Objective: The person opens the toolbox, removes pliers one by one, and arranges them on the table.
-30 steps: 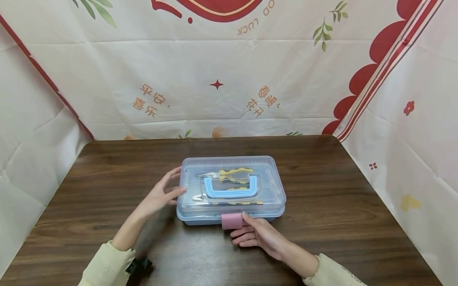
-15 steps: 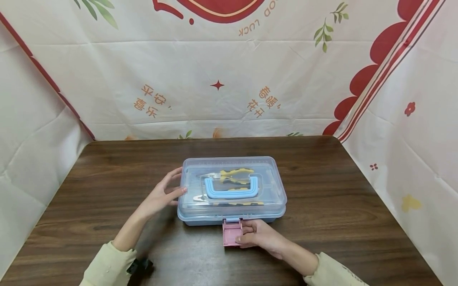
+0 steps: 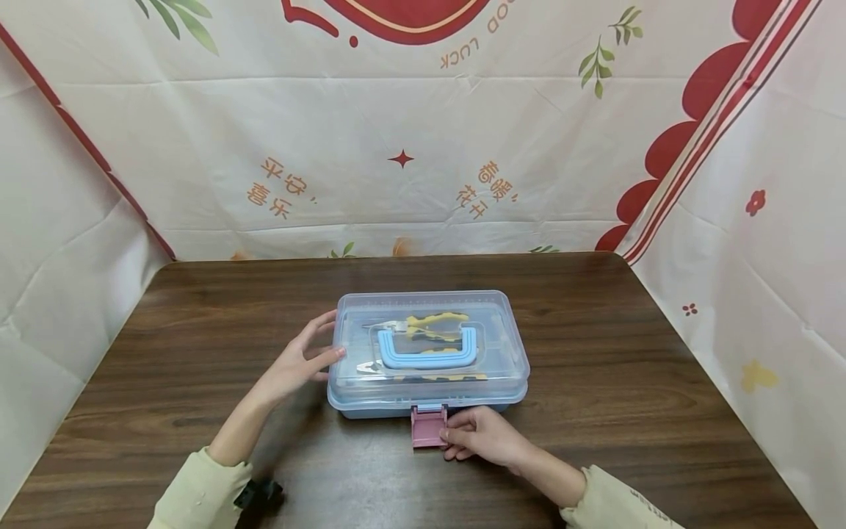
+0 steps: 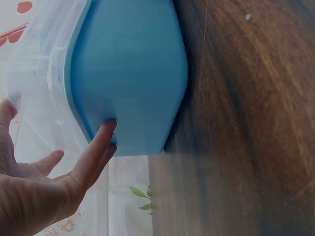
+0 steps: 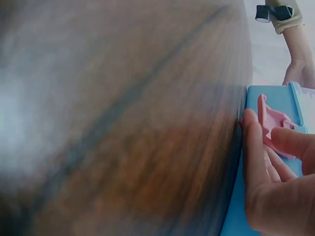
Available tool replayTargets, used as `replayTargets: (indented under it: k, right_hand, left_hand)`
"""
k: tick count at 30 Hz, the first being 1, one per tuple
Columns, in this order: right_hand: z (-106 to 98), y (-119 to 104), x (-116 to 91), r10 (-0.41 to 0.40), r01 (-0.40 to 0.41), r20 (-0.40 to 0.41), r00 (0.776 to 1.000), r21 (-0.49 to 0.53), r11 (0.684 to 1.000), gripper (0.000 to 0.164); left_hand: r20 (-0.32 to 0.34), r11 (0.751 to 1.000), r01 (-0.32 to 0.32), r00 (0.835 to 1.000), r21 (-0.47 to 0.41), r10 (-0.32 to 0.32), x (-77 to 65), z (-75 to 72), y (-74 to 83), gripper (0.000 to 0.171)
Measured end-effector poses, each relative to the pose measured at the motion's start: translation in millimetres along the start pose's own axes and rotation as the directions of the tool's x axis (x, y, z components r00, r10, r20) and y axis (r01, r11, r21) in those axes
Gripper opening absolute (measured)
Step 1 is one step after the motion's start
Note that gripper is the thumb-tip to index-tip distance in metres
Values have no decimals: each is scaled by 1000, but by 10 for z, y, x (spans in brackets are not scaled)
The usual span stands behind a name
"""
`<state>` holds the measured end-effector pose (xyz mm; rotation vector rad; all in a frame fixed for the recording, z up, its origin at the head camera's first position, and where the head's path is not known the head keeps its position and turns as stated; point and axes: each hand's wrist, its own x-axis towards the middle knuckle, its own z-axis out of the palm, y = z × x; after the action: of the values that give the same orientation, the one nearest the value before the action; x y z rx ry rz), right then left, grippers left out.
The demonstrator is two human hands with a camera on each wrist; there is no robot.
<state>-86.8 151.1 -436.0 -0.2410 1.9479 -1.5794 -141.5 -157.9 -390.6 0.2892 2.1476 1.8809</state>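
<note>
A blue toolbox [image 3: 509,400] with a clear lid lies lengthwise on the dark wood table. Through the lid, yellow-and-black pliers [image 3: 436,317] show beside other tools; a blue handle [image 3: 428,360] lies folded down on top. At the front, the pink latch [image 3: 429,428] is swung outward, off the lid's rim. My right hand [image 3: 489,441] pinches its right edge between thumb and fingers, and the right wrist view shows the latch [image 5: 268,120] between them. My left hand [image 3: 294,367] rests at the box's left end, thumb by the lid, other fingertips against the blue side [image 4: 133,83].
The wood table [image 3: 595,353] reaches well past the box on both sides. A white printed cloth [image 3: 423,117] hangs behind it and along both sides. A small black device [image 3: 258,494] sits at the left sleeve's cuff.
The pink latch has swung from against the box front down and outward, then risen slightly. My right hand moved with it, from thumb on the latch to a pinch; the left hand stayed.
</note>
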Motion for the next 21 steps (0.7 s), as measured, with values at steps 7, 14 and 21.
replayTargets:
  k: [7,14,21]
  right_hand:
    - [-16,29,-12,27,-28,-12,1000,-118,993,37]
    - [-37,40,7,41,-41,5,999,-53,998,39]
    - [-85,-24,-37,16,-12,67,998,-55,998,36]
  left_hand:
    - [2,1000,-4,1000,3,4,5,0,-6,63]
    - [3,1000,-9,1000,10,9,5,2,-7,63]
    - [-1,1000,-6,1000,15,6,-2,8,-6,63]
